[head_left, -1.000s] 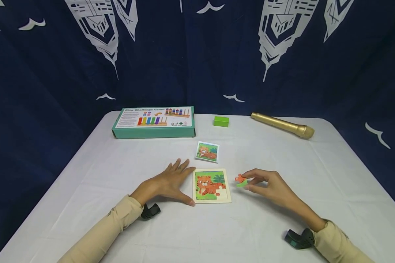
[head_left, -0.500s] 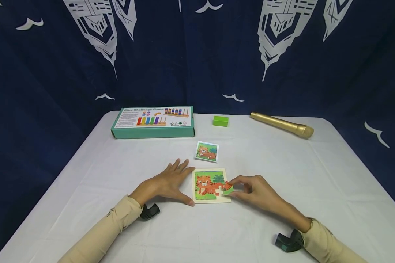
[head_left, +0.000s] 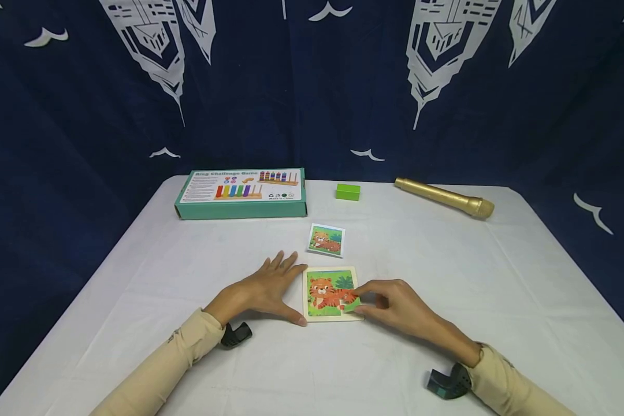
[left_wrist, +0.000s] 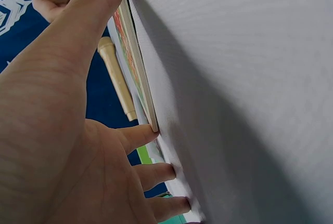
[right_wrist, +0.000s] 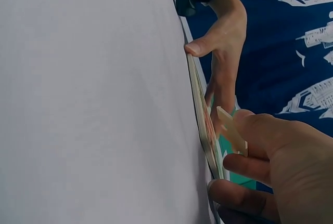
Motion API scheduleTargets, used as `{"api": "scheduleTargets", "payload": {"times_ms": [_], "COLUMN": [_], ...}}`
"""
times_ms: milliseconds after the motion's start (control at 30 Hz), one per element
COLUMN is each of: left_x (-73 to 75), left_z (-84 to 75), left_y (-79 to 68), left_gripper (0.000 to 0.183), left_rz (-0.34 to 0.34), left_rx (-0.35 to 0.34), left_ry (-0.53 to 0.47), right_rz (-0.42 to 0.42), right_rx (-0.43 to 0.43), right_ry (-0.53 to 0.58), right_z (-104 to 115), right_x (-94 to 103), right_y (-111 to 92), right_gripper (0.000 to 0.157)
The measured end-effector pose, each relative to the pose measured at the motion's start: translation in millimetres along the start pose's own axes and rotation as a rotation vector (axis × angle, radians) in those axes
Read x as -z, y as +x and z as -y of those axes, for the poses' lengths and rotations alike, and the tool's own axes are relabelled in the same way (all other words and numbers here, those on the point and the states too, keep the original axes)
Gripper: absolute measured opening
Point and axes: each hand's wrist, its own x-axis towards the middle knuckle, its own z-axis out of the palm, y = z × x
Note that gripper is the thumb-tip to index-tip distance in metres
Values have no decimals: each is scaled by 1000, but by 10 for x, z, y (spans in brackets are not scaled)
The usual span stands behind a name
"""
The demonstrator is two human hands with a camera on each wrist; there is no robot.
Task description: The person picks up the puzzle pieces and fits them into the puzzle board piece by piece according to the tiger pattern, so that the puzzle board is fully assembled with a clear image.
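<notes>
A small wooden puzzle board (head_left: 312,318) with a tiger picture lies on the white table. My right hand (head_left: 408,309) pinches a puzzle piece (head_left: 352,306), orange and green, between thumb and fingers over the board's lower right corner. In the right wrist view the piece (right_wrist: 232,132) is tilted above the picture, its pale edge showing. My left hand (head_left: 267,289) has its fingers spread, with thumb and index fingertip at the board's left corners. The left wrist view shows the index fingertip (left_wrist: 148,133) right at the board's edge (left_wrist: 138,63).
A card (head_left: 326,240) with the same tiger picture lies just behind the board. Farther back are a teal Ring Challenge Game box (head_left: 241,209), a green block (head_left: 348,192) and a gold microphone (head_left: 444,198). A dark blue printed curtain (head_left: 291,86) hangs behind the table.
My right hand has moved left, bringing the puzzle piece from beside the board to over its lower right corner. My left hand has stayed at the board's left edge.
</notes>
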Motion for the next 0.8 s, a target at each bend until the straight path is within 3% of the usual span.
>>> {"api": "scheduleTargets", "payload": {"times_ms": [300, 800], "left_x": [6, 3], "left_z": [5, 6], "left_y": [-2, 8], "left_gripper": [115, 116], "left_rz": [1, 1], "left_rx": [-1, 4], "left_ry": [-6, -2], "right_rz": [-10, -2], "right_rx": [87, 117], "right_ry": [11, -25], "right_z": [-1, 11], "right_x": [-64, -79], "right_y": [36, 28], "right_gripper": [20, 21]}}
